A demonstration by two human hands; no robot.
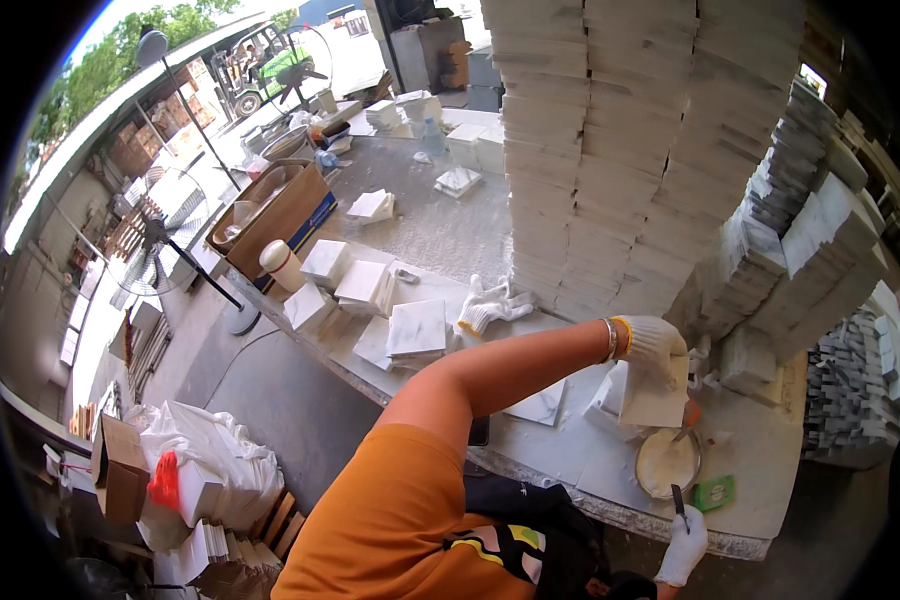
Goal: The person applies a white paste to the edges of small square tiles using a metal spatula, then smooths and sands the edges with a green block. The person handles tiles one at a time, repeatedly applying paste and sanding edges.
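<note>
Tile in one hand, tool in the other, by the bowl

At the right end of the tabletop (755,465), the step in hand looks like working pale paste (665,462) with a tile. The gloved left hand (655,342) seems closed on the far edge of the tile (658,402), which stands tilted just beyond the bowl (640,472); its fingertips are hard to make out. The gloved right hand (684,547), on the near side, is wrapped around a dark tool (679,502) that points toward the bowl (whether its tip touches the paste, I cannot tell). A green box (714,492) lies just right of the bowl. The next move, I judge, calls for a steady tile on the left and a controlled tool on the right, clear of the bowl's rim.
</note>
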